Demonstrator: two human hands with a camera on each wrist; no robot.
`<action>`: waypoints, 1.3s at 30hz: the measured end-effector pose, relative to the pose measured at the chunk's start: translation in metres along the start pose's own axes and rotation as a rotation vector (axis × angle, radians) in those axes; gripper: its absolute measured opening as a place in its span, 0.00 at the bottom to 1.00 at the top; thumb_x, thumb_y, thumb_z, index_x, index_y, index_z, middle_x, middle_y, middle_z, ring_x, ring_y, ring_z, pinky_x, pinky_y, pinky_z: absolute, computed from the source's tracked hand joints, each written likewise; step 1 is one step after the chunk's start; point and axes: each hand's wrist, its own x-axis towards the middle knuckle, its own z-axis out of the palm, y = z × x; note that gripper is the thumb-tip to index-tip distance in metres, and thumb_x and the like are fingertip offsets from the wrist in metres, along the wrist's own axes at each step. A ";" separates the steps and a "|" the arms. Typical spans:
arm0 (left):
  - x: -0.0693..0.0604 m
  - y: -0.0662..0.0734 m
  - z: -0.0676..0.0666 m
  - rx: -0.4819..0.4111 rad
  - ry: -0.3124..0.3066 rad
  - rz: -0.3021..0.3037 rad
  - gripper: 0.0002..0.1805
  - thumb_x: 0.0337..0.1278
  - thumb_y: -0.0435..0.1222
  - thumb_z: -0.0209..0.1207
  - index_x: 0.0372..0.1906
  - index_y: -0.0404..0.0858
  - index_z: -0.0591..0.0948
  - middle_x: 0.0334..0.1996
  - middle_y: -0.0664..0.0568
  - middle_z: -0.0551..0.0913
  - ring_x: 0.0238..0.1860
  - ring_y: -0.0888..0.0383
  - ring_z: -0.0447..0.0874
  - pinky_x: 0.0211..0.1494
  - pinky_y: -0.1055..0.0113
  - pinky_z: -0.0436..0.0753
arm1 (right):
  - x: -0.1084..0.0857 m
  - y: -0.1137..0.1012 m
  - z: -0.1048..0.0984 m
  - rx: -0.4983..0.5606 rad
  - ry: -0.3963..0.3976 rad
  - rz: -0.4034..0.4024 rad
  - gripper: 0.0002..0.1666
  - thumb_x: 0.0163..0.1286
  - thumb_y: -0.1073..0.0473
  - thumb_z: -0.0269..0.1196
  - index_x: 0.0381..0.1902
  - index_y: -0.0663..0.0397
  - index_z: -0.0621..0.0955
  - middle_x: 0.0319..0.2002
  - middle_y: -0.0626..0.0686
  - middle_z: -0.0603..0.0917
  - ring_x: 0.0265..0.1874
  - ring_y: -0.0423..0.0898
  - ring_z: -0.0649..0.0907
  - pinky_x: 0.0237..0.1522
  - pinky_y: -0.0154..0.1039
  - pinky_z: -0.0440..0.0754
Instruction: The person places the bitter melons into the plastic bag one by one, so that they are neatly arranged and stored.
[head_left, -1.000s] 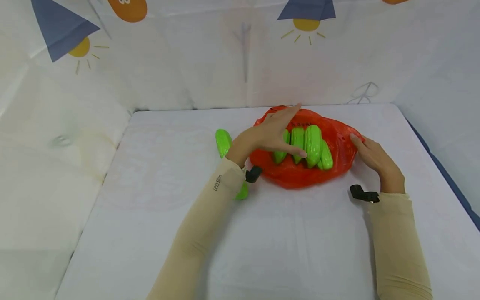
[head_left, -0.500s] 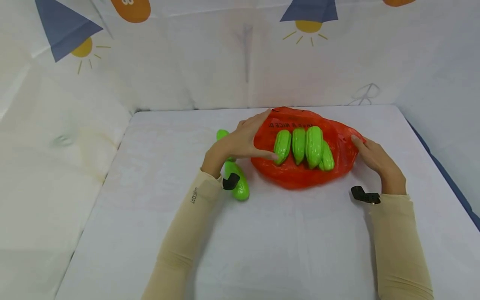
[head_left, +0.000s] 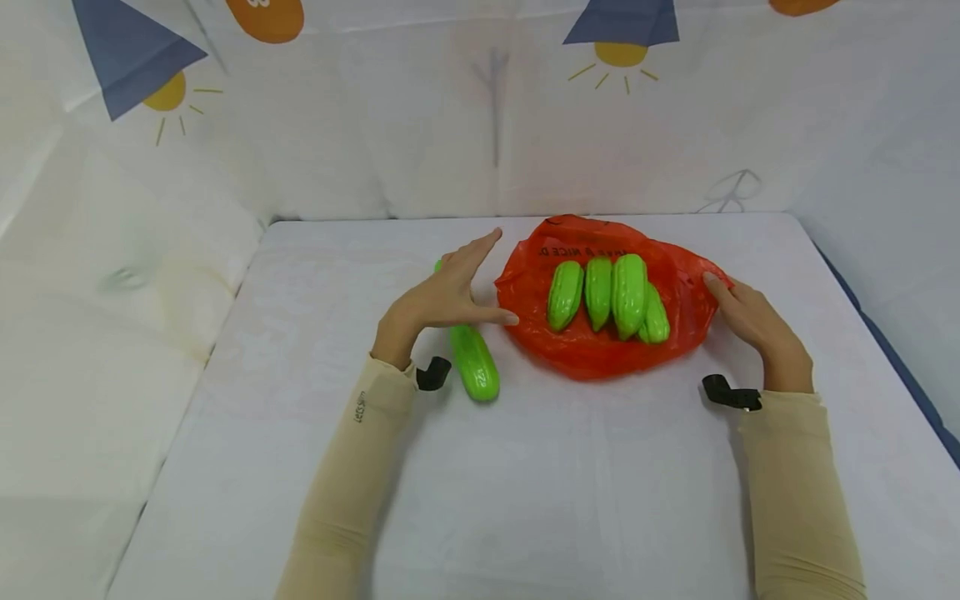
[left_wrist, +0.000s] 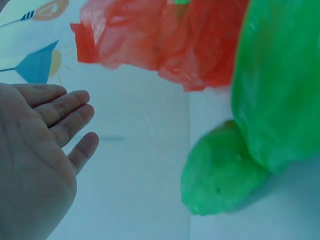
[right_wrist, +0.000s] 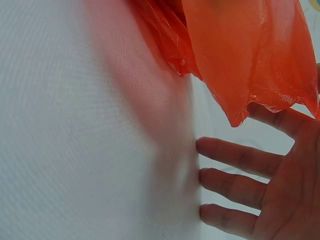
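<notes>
A red plastic bag [head_left: 585, 354] lies spread wide on the table, with several glossy green toy cucumbers [head_left: 628, 296] side by side in its opening. My right hand [head_left: 761, 329] pinches the bag's right edge between thumb and index finger; in the right wrist view the other fingers [right_wrist: 240, 157] are stretched out below the plastic. To the left of the bag, my left hand [head_left: 442, 292] hovers with spread fingers, holding nothing. Under it a loose green cucumber [head_left: 474, 362] lies on the table, and another is mostly hidden behind the hand. Both loose cucumbers [left_wrist: 220, 175] appear in the left wrist view.
The white-covered table [head_left: 570, 492] reaches back to a hanging white cloth [head_left: 420, 125] printed with blue triangles and yellow suns. White sheeting also hangs at both sides. A black camera sits at each wrist.
My left hand has moved left from over the cucumbers in the bag to above the loose ones, leaving the bag's cucumbers uncovered. My right hand keeps its place on the bag's edge.
</notes>
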 end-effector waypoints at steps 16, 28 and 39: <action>-0.017 -0.057 -0.001 -0.093 0.122 -0.136 0.66 0.43 0.62 0.69 0.80 0.48 0.41 0.79 0.61 0.42 0.80 0.52 0.38 0.79 0.45 0.44 | -0.001 0.000 -0.001 0.002 -0.003 0.005 0.55 0.72 0.25 0.27 0.76 0.66 0.42 0.72 0.76 0.52 0.69 0.75 0.53 0.63 0.77 0.55; -0.008 -0.082 0.020 -0.080 0.041 -0.229 0.71 0.38 0.61 0.72 0.79 0.43 0.38 0.80 0.54 0.39 0.80 0.50 0.37 0.79 0.43 0.45 | -0.001 0.004 0.001 0.016 -0.017 0.016 0.56 0.72 0.26 0.27 0.76 0.67 0.42 0.72 0.76 0.51 0.69 0.76 0.53 0.62 0.77 0.56; -0.007 -0.088 0.021 -0.040 0.043 -0.245 0.71 0.39 0.61 0.72 0.79 0.42 0.39 0.80 0.52 0.36 0.80 0.51 0.34 0.79 0.43 0.44 | 0.000 0.001 0.000 -0.004 -0.002 -0.014 0.55 0.73 0.28 0.27 0.75 0.71 0.47 0.68 0.75 0.58 0.68 0.75 0.56 0.63 0.76 0.57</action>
